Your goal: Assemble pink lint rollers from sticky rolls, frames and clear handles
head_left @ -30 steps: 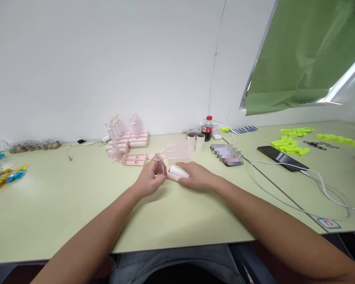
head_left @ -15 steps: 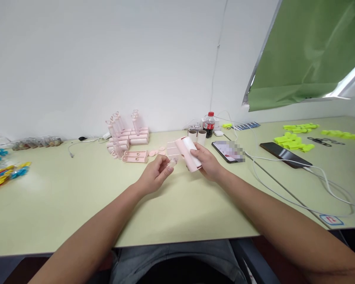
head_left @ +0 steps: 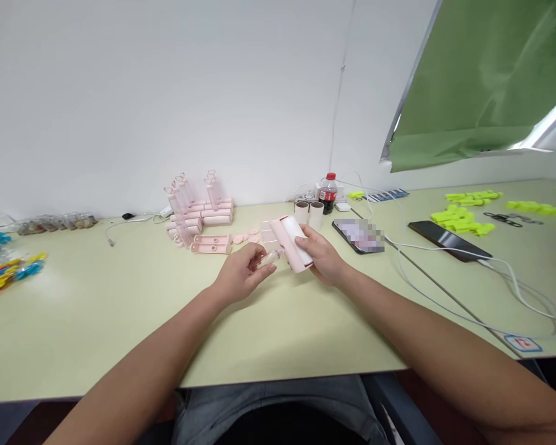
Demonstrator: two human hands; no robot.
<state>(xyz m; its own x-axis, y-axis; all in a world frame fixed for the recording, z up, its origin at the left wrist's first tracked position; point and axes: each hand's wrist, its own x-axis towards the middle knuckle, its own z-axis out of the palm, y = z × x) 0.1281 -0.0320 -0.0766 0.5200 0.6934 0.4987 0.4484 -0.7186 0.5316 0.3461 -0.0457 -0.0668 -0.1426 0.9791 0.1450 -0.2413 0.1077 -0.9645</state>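
Note:
My left hand (head_left: 239, 273) is closed on a small clear bottle-like piece (head_left: 270, 257), its narrow end pointing right. Just beside that end, my right hand (head_left: 325, 258) grips a pink case (head_left: 287, 246) with a white roll (head_left: 298, 238) lying along it; both are tilted. Whether the clear piece touches the case I cannot tell. Behind my left hand lie an open pink tray (head_left: 211, 245) with small rings in it and several pink discs (head_left: 246, 237). A pale pink flat part (head_left: 267, 231) rests behind the case, partly covered by it.
Pink cylinders (head_left: 217, 216) are stacked near the wall, clear pink-topped tubes (head_left: 180, 191) upright among them. Two cardboard-cored rolls (head_left: 315, 215), a cola bottle (head_left: 328, 194) and a phone (head_left: 358, 236) stand or lie to the right. White cables (head_left: 438, 250) cross the table (head_left: 301, 334) there.
The clear piece shows more of its length between my left fingers and has come closer to the pink case. My right hand and the case have shifted only slightly.

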